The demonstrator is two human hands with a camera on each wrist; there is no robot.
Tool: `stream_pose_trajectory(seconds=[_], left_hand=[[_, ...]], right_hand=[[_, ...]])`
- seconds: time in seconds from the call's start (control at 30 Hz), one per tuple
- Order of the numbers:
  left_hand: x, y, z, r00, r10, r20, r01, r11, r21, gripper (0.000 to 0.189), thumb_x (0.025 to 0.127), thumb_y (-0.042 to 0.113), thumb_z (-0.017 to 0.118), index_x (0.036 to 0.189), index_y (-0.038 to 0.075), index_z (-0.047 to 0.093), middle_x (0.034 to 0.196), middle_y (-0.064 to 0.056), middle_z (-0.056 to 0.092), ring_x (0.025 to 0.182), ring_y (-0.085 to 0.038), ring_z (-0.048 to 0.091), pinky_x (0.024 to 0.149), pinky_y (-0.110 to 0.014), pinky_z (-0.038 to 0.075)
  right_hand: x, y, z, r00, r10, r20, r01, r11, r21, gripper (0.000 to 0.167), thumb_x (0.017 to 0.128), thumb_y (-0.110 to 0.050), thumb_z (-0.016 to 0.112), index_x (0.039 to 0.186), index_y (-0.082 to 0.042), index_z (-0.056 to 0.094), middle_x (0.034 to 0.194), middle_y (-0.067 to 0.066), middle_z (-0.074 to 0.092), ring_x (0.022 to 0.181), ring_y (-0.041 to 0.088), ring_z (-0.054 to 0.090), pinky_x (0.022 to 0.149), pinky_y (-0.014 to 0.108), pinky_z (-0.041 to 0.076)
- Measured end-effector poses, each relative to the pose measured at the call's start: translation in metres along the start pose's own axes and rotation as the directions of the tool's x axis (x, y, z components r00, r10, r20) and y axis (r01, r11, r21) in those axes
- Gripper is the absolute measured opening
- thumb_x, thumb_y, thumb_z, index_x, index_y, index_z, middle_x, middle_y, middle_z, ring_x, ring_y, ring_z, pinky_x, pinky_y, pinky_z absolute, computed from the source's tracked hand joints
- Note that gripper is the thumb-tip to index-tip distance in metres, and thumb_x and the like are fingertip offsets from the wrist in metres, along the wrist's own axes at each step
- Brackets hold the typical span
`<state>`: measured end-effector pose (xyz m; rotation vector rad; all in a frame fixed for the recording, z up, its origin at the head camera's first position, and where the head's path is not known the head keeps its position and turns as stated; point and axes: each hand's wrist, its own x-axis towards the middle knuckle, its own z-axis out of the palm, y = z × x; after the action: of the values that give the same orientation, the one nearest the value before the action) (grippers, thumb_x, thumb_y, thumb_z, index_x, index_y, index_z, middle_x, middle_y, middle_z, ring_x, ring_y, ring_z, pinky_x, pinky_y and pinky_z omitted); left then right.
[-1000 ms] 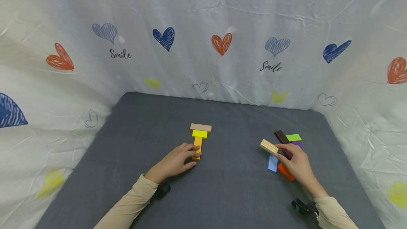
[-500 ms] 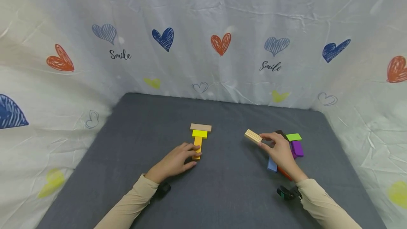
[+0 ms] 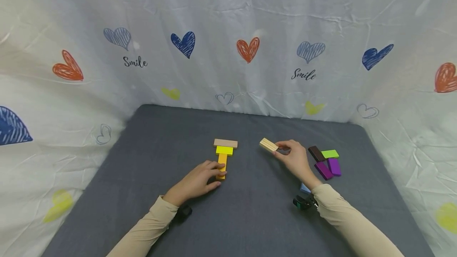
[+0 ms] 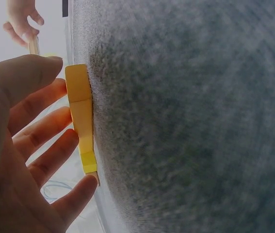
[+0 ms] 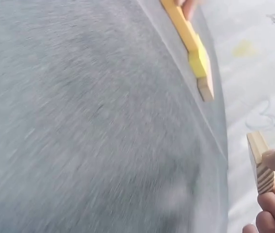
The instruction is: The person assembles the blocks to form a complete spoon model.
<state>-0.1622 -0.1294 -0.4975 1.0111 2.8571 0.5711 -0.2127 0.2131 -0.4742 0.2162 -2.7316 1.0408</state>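
Note:
Near the middle of the grey cloth, a line of blocks lies flat: an orange-yellow block (image 3: 222,159), a bright yellow block (image 3: 224,150) and a light brown block (image 3: 225,143) set crosswise at the far end. My left hand (image 3: 196,180) rests its spread fingertips on the orange-yellow block; the left wrist view shows the fingers along its side, not curled round it. Above the cloth to the right, my right hand (image 3: 295,160) pinches a plain wooden block (image 3: 268,144) between thumb and fingers. Grain stripes show on that block in the right wrist view.
On the right lie a dark brown block (image 3: 316,154), a light green block (image 3: 330,154) and two purple blocks (image 3: 334,167). A blue block (image 3: 305,188) is partly covered by the right wrist. Behind the table hangs a white curtain (image 3: 214,74) printed with hearts.
My right hand has carried the wooden block leftward and away from me, off the loose blocks. The red-orange block is now hidden by the right arm. My left hand stays still.

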Motion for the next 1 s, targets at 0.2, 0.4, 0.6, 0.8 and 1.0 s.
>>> stream_pose_trajectory(seconds=[0.2, 0.4, 0.6, 0.8, 1.0], left_hand=[[0.001, 0.001, 0.000, 1.000, -0.016, 0.008, 0.016, 1.000, -0.009, 0.034, 0.093, 0.031, 0.069, 0.126, 0.021, 0.069, 0.142, 0.001, 0.055, 0.126, -0.022, 0.053, 0.104, -0.042, 0.048], [0.001, 0.001, 0.000, 1.000, -0.021, 0.005, 0.021, 1.000, -0.014, 0.033, 0.093, 0.031, 0.070, 0.125, 0.021, 0.069, 0.142, 0.001, 0.056, 0.125, -0.022, 0.054, 0.104, -0.042, 0.048], [0.001, 0.001, 0.000, 1.000, -0.020, 0.002, 0.020, 1.000, -0.017, 0.034, 0.093, 0.031, 0.070, 0.125, 0.021, 0.069, 0.141, 0.001, 0.056, 0.124, -0.022, 0.054, 0.104, -0.043, 0.048], [0.001, 0.000, -0.001, 1.000, -0.013, 0.001, 0.013, 1.000, -0.013, 0.034, 0.093, 0.031, 0.070, 0.125, 0.021, 0.069, 0.141, 0.000, 0.056, 0.124, -0.022, 0.054, 0.103, -0.043, 0.048], [0.001, -0.001, 0.000, 1.000, -0.013, 0.001, 0.013, 1.000, -0.016, 0.034, 0.093, 0.031, 0.070, 0.125, 0.021, 0.069, 0.142, 0.001, 0.056, 0.125, -0.022, 0.054, 0.104, -0.042, 0.048]], right_hand=[[0.015, -0.014, 0.019, 1.000, 0.023, 0.001, -0.023, 0.999, 0.049, 0.030, 0.083, -0.024, 0.080, 0.108, -0.009, 0.074, 0.097, 0.009, 0.068, 0.091, 0.024, 0.063, 0.080, 0.038, 0.055], [0.030, -0.031, 0.043, 0.997, 0.069, -0.034, -0.066, 0.994, 0.086, 0.028, 0.083, -0.023, 0.080, 0.105, -0.007, 0.074, 0.097, 0.011, 0.069, 0.088, 0.026, 0.064, 0.081, 0.041, 0.054], [0.046, -0.044, 0.069, 0.984, 0.153, -0.086, -0.140, 0.980, 0.141, 0.027, 0.083, -0.023, 0.079, 0.103, -0.006, 0.074, 0.095, 0.013, 0.071, 0.085, 0.027, 0.067, 0.076, 0.039, 0.054], [0.057, -0.059, 0.087, 0.966, 0.233, -0.110, -0.212, 0.962, 0.172, 0.027, 0.083, -0.024, 0.080, 0.100, -0.005, 0.074, 0.091, 0.014, 0.071, 0.083, 0.028, 0.066, 0.071, 0.036, 0.052], [0.064, -0.068, 0.099, 0.956, 0.274, -0.105, -0.261, 0.958, 0.122, 0.027, 0.082, -0.026, 0.079, 0.099, -0.006, 0.072, 0.090, 0.012, 0.071, 0.081, 0.027, 0.065, 0.070, 0.035, 0.050]])
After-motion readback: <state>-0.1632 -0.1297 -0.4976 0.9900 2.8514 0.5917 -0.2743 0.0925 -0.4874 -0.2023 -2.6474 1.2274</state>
